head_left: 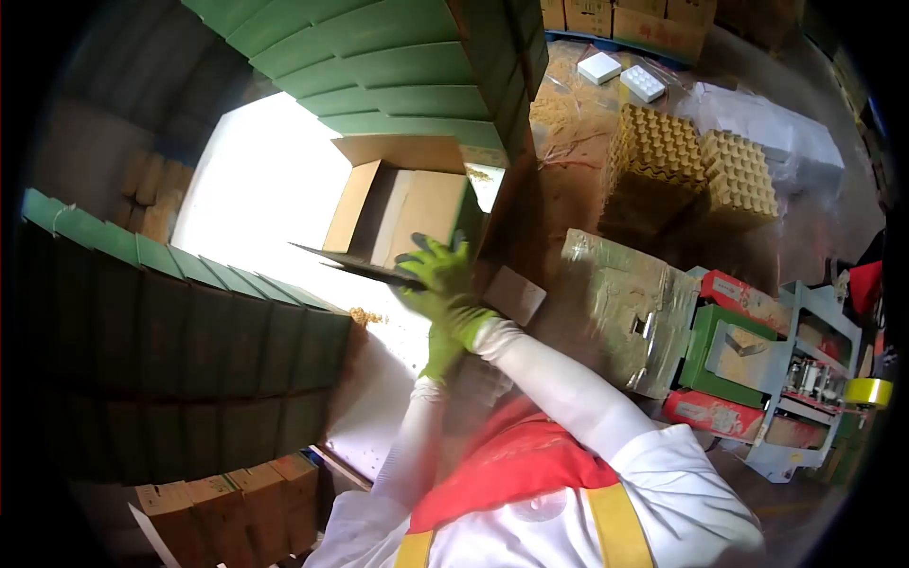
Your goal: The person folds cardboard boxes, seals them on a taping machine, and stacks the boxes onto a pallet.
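Note:
An open cardboard box (431, 213) with a brown inside and raised flaps stands on a bright white surface (256, 194). My right hand (443, 270), in a green glove with dark fingertips, is at the box's near edge, its fingers spread over the flap. Just below it is my left hand (440, 352), also green-gloved, close to the right wrist; its fingers are hidden behind the right hand. A dark flap edge (355, 267) sticks out to the left of the hands.
Stacks of flattened green cartons rise behind the box (379, 66) and at the left (208, 331). Egg trays (653, 156), a tape-covered carton (630, 308) and a machine (805, 379) holding a green box (724, 355) are at the right. Brown cartons (241, 506) stand lower left.

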Tool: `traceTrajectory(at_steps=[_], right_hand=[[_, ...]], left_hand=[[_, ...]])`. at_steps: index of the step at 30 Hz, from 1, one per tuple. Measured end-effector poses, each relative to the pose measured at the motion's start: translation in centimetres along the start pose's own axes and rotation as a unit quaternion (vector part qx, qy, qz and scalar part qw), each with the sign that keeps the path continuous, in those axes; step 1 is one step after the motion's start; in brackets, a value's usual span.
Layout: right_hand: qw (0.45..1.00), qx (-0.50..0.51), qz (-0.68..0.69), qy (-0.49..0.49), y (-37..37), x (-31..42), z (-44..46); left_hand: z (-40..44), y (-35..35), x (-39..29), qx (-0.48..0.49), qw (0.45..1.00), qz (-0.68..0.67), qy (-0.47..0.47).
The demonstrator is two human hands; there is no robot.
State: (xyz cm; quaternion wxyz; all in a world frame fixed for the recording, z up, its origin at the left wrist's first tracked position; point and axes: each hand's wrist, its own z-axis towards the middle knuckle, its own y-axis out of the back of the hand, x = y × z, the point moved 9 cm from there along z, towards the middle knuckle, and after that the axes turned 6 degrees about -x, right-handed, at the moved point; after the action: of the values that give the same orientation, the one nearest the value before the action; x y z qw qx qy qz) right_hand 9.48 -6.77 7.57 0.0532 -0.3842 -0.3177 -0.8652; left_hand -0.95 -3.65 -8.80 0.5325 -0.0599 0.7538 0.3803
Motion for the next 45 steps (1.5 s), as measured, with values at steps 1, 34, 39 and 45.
traceTrajectory(at_steps=[1,34,39,45], right_hand=[[0.999,-0.033,0.015,-0.004,2.8,-0.5,-0.7],[0.949,-0.073,-0.242,-0.187,23.4,-18.7,-20.4],[0.977,0.183,-0.052,-0.092,3.2,-6.4,-6.1],[0.996,0.088,0.018,-0.014,-4.5,-6.9,-3.9]], left_hand=[[0.1,-0.2,0.0,0.013,0.999,-0.023,0.02],[-9.5,-34.1,-6.7,0.261,0.949,-0.116,-0.134],[-6.6,-14.9,7.3,0.046,0.912,-0.371,0.17],[-4.2,13.3,9.4,-0.308,0.914,-0.258,0.059]])
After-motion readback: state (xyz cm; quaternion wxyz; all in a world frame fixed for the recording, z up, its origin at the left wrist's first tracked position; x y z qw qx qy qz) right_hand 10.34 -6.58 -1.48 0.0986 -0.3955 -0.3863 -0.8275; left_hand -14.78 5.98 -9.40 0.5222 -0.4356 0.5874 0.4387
